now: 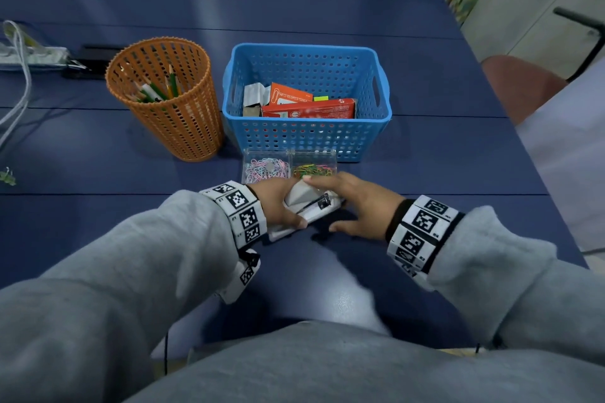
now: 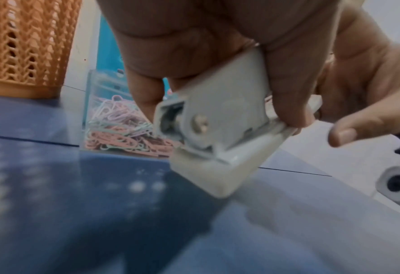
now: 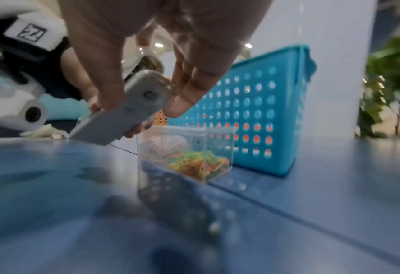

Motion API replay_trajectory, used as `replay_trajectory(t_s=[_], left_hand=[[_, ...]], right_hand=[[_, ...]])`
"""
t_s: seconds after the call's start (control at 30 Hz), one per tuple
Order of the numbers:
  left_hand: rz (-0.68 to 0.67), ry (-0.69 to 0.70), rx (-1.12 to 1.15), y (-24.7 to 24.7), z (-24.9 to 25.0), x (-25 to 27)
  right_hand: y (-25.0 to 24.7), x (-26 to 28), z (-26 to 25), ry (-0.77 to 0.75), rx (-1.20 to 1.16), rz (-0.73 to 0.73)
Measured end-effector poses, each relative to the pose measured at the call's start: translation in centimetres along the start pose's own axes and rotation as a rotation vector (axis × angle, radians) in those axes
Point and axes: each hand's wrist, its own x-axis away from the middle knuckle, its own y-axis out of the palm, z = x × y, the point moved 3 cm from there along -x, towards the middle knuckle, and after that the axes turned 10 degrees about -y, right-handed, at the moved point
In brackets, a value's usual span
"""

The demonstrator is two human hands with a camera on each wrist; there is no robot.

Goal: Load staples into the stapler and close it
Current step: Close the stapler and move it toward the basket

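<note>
Blue table (image 1: 425,154), glossy, thin seams running across, hands near its front edge. Left hand (image 1: 278,203) grips the rear end of the grey stapler (image 1: 307,206), fingers curled round it; the stapler is tilted just above the table between both hands. Right hand (image 1: 353,203) has fingers laid over its front end, thumb spread apart near the tabletop. Just beyond the hands: clear paper-clip box (image 1: 289,163); behind it blue basket (image 1: 376,127) with red cartons; orange mesh cup (image 1: 183,127) beyond the left hand. Power strip (image 1: 32,56) far left. Pale cabinet (image 1: 530,20) and pinkish chair back (image 1: 517,82) off the right side. Green plant (image 3: 390,83) in right wrist view.
</note>
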Motion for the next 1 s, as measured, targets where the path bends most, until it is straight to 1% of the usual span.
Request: replay_trajectory(t_s=[0.1, 0.2, 0.27, 0.33, 0.43, 0.6, 0.73, 0.87, 0.93, 1.0], left_hand=[[-0.027, 0.028, -0.027, -0.2, 1.0, 0.3], [-0.084, 0.037, 0.004, -0.2, 1.6, 0.5], [-0.123, 0.049, 0.007, 0.0, 1.9, 0.7], [-0.13, 0.049, 0.007, 0.2, 2.0, 0.8], [-0.136, 0.028, 0.065, 0.5, 1.7, 0.7], [-0.067, 0.055, 0.019, 0.4, 1.5, 0.7], [-0.042, 0.068, 0.017, 0.2, 1.4, 0.7], [-0.034, 0.08, -0.046, 0.2, 1.7, 0.9], [0.0, 0.079, -0.058, 0.0, 1.8, 0.9], [0.041, 0.084, -0.058, -0.5, 1.8, 1.0]], right_hand=[[-1.2, -0.2, -0.5, -0.055, 0.133, -0.016], [-2.1, -0.3, -0.8, -0.085, 0.227, 0.032], [-2.4, 0.0, -1.1, -0.164, 0.32, 0.058], [-2.4, 0.2, -1.4, -0.218, 0.369, 0.048], [-2.7, 0.4, -1.8, -0.203, 0.401, 0.05], [-3.0, 0.8, -1.8, -0.159, 0.371, 0.106], [-3.2, 1.2, -1.8, -0.124, 0.351, 0.11], [-3.1, 1.3, -1.8, -0.081, 0.35, 0.071], [-3.0, 1.1, -1.9, -0.069, 0.361, 0.034], [-3.1, 0.9, -2.1, -0.089, 0.371, 0.022]])
